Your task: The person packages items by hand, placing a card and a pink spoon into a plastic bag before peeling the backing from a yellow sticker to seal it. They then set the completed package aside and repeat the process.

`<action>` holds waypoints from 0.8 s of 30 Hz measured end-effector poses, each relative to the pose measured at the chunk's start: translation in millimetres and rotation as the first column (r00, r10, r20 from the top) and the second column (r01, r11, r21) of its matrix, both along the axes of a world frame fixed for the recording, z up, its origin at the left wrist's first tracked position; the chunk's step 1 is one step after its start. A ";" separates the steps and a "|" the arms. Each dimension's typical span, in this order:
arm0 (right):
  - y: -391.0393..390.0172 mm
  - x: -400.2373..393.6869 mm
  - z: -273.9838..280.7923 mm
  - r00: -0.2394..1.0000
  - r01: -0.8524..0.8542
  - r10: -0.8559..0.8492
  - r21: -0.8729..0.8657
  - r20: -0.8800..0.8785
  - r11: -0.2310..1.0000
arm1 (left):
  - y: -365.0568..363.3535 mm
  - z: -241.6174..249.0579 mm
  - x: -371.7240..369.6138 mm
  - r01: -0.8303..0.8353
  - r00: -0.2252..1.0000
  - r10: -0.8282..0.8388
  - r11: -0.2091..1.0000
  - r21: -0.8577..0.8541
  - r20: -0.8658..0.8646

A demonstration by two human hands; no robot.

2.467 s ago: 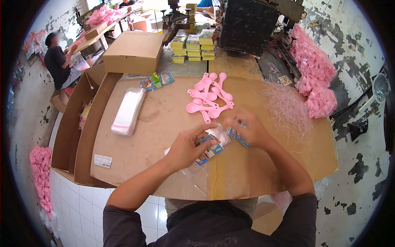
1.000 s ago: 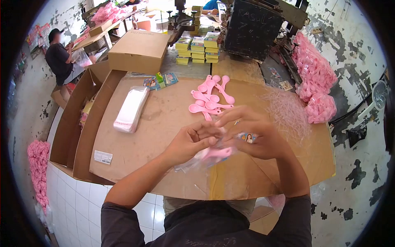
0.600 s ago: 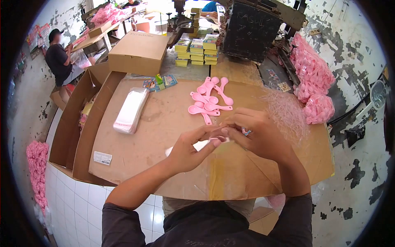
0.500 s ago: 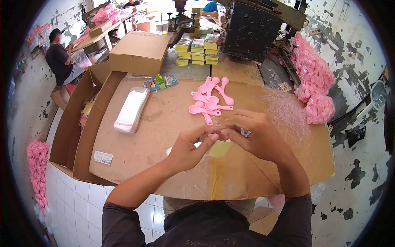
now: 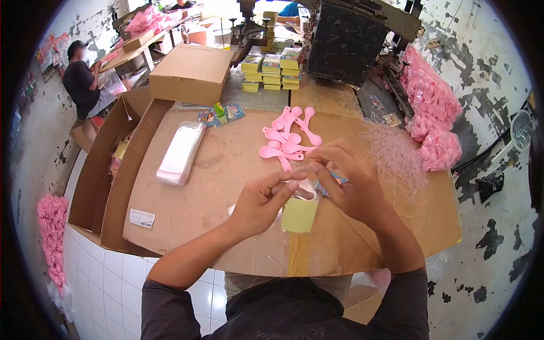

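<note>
My left hand [image 5: 262, 203] pinches the upper part of what looks like a clear plastic bag, with a pale yellow card [image 5: 299, 215] hanging below the fingertips. My right hand [image 5: 350, 182] is closed, thumb against fingers, just right of the left fingertips; whatever is in that pinch is too thin to make out. Partly hidden behind the right hand is a blue printed card [image 5: 331, 182]. Just beyond my hands lies a pile of pink measuring spoons [image 5: 289, 136]. Some white material [image 5: 231, 208] shows beside my left hand.
A stack of clear plastic bags [image 5: 181, 153] lies left on the cardboard-covered table [image 5: 187, 221]. Thin clear strips [image 5: 396, 156] heap at right, near bundled pink spoons [image 5: 433, 96]. Card stacks [image 5: 272, 71], a closed carton [image 5: 191, 71] and a black machine [image 5: 347, 42] stand behind. Another person [image 5: 82, 82] is far left.
My right hand has shifted slightly right, widening the gap between my fingertips. The yellow card has swung lower into fuller view, and more of the blue card shows.
</note>
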State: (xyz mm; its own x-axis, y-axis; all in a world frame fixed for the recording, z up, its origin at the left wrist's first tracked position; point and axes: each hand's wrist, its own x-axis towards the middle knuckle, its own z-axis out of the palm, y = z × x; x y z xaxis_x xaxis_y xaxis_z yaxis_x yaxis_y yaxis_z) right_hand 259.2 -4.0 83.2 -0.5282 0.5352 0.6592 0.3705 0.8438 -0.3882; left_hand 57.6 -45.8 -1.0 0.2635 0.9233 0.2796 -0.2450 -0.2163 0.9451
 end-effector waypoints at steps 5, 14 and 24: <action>-8.1 -6.0 3.8 0.972 0.002 -0.084 0.349 0.221 0.937 | -2.8 -3.4 -0.3 -0.186 0.946 0.233 0.960 0.210 -0.225; -6.3 -14.5 -5.4 0.930 0.021 -0.206 0.515 0.304 0.857 | -10.4 7.7 -5.5 -0.176 0.812 0.331 0.924 0.339 -0.481; 21.4 40.3 17.2 0.992 -0.091 0.025 -0.567 -0.123 0.818 | -6.2 10.3 -12.3 -0.097 0.905 0.142 0.987 0.129 -0.402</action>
State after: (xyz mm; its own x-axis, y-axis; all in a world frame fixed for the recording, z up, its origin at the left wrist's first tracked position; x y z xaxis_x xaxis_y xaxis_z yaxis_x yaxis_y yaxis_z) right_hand 299.5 17.4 100.5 -0.5153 0.8034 0.2983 0.2570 0.4769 -0.8405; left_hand 45.3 -52.1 9.3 0.2648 0.9267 0.2666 0.1919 -0.3216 0.9272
